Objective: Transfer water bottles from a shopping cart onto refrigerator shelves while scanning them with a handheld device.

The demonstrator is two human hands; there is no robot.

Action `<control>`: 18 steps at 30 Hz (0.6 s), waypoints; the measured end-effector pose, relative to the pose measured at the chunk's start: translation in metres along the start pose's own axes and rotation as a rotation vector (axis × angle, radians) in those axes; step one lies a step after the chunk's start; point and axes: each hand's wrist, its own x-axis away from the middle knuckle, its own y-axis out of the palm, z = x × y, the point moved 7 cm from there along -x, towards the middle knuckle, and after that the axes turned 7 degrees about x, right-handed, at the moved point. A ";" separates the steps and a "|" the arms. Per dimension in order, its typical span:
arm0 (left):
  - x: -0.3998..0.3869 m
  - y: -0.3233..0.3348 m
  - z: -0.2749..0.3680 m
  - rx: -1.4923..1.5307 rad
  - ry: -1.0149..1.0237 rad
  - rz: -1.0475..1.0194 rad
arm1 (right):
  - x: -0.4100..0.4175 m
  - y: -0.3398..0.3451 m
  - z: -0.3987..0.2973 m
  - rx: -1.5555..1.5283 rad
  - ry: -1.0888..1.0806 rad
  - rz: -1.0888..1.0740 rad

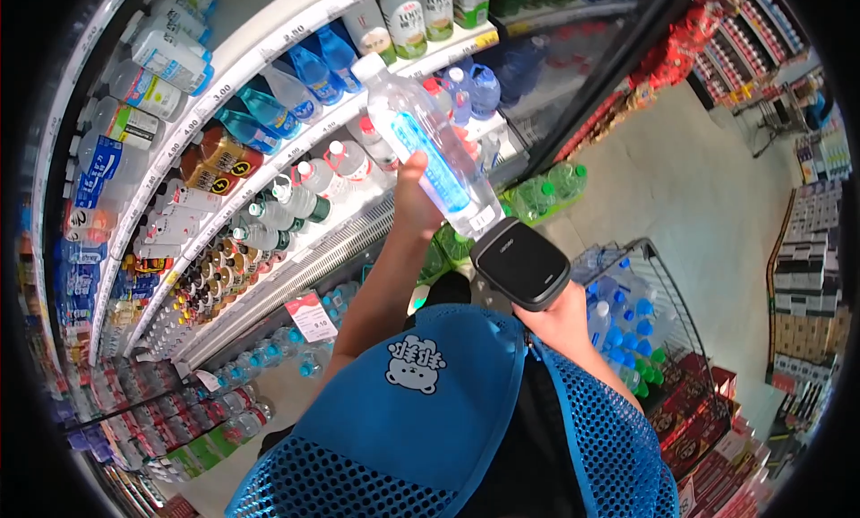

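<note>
My left hand [415, 199] is wrapped around a large clear plastic bottle [430, 138] with a white cap and a blue label. The bottle is tilted, its cap pointing towards the shelves, and my thumb lies along its near side. Near its base is a small white sticker [481, 220]. My right hand [557, 313] grips a black handheld device [521, 263], by its shape a barcode scanner. Its head is close to the bottle's base; I cannot tell whether they touch. The scanner hides most of my right fingers.
A refrigerated display shelf [322, 125] with many drinks curves along the left. To the right stands a wire shopping cart [672, 276] holding bottles with blue and green caps [621, 330]. Green-capped bottles [544, 190] sit on the floor ahead. Red cartons [695, 410] are stacked at lower right.
</note>
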 end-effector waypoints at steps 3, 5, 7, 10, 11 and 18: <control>-0.010 -0.012 0.003 0.144 -0.025 -0.035 | -0.017 0.003 -0.006 0.072 -0.028 0.003; -0.014 -0.007 0.014 0.079 -0.017 -0.020 | -0.025 0.003 -0.003 0.068 -0.061 0.007; -0.022 0.002 0.035 0.090 0.067 -0.020 | -0.032 -0.002 -0.008 -0.038 -0.062 0.063; -0.048 0.028 0.090 -0.278 0.268 -0.080 | -0.046 -0.015 -0.032 -0.200 -0.052 0.091; -0.064 0.036 0.108 -0.493 0.321 -0.095 | -0.050 -0.018 -0.031 -0.200 -0.069 0.102; -0.200 0.124 0.190 -1.297 0.651 -0.159 | -0.062 -0.024 -0.002 -0.292 0.143 0.133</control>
